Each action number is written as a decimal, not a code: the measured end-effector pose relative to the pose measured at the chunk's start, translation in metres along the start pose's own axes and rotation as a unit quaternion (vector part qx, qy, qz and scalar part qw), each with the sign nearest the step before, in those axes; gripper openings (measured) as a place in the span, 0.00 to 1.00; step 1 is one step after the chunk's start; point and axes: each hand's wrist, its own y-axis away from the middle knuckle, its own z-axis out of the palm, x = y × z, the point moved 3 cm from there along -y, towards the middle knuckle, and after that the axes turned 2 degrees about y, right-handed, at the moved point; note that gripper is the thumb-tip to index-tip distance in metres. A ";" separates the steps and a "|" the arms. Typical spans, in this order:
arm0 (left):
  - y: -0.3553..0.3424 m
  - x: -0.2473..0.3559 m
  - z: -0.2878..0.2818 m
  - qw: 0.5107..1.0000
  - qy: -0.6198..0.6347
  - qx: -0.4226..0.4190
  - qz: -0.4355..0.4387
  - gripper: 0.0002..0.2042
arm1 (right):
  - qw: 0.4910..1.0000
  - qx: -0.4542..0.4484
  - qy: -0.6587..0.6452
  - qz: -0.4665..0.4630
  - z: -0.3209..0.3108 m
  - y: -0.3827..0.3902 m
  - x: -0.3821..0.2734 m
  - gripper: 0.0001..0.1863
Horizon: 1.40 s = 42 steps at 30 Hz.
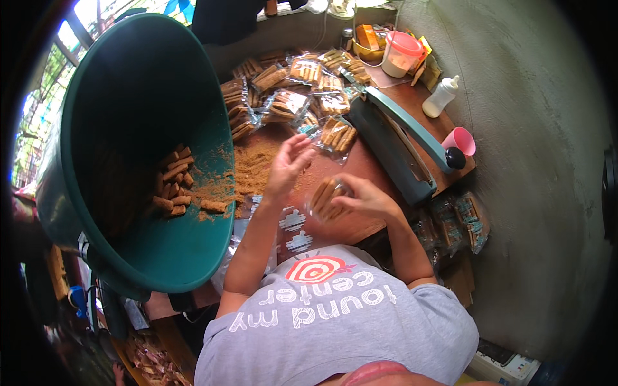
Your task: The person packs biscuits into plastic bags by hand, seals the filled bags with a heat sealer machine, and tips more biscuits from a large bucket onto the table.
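Observation:
My left hand is raised over the tabletop, fingers apart and loosely curved, holding nothing. My right hand grips a clear bag of brown biscuit sticks, slightly blurred, in front of my body. A big green tub lies tipped on its side at the left, with loose sticks inside and crumbs spilling over its rim onto the table. Filled bags are heaped at the back. Flat empty-looking bags lie partly hidden under my left forearm.
A bag sealer stands right of my hands, beside a pink cup and a white bottle. A lidded container sits at the back right. More packs lie below the table's right edge, by a grey wall.

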 end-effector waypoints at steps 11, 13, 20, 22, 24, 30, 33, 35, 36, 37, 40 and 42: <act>0.061 0.035 -0.068 0.994 0.015 0.080 0.078 0.09 | 0.948 0.192 -0.239 -0.080 -0.038 -0.073 -0.021 0.21; 0.062 0.036 -0.068 0.992 0.000 0.092 0.084 0.09 | 0.971 0.118 -0.161 -0.130 -0.003 -0.084 -0.007 0.15; 0.071 0.027 -0.073 0.989 -0.059 0.103 0.087 0.09 | 0.941 0.081 0.307 -0.121 0.094 -0.076 -0.002 0.20; 0.077 0.022 -0.076 0.989 -0.071 0.106 0.073 0.09 | 0.938 0.100 0.303 -0.135 0.092 -0.070 -0.004 0.17; 0.080 0.014 -0.078 0.988 -0.114 0.096 0.043 0.09 | 0.926 0.073 0.347 -0.126 0.083 -0.060 -0.007 0.15; 0.072 -0.011 -0.068 0.985 -0.172 0.000 -0.016 0.13 | 0.943 0.042 0.307 -0.123 0.075 -0.058 0.015 0.11; 0.071 -0.010 -0.059 0.969 -0.248 -0.026 -0.003 0.14 | 0.972 0.057 0.190 -0.125 0.060 -0.059 0.008 0.10; 0.070 -0.014 -0.060 0.970 -0.239 -0.017 -0.034 0.13 | 0.984 0.060 0.132 -0.101 0.056 -0.058 0.000 0.09; 0.069 -0.015 -0.060 0.970 -0.239 -0.017 -0.034 0.13 | 0.992 0.064 0.073 -0.075 0.054 -0.058 -0.002 0.08; 0.069 -0.016 -0.061 0.977 -0.212 -0.012 -0.017 0.11 | 0.992 0.064 0.073 -0.076 0.052 -0.058 -0.005 0.08; 0.066 -0.012 -0.056 0.987 -0.160 0.008 0.003 0.08 | 0.996 0.065 -0.035 -0.049 0.049 -0.060 0.000 0.09; 0.066 -0.012 -0.056 0.990 -0.136 0.025 0.006 0.06 | 0.985 0.041 -0.154 -0.063 0.053 -0.064 0.011 0.11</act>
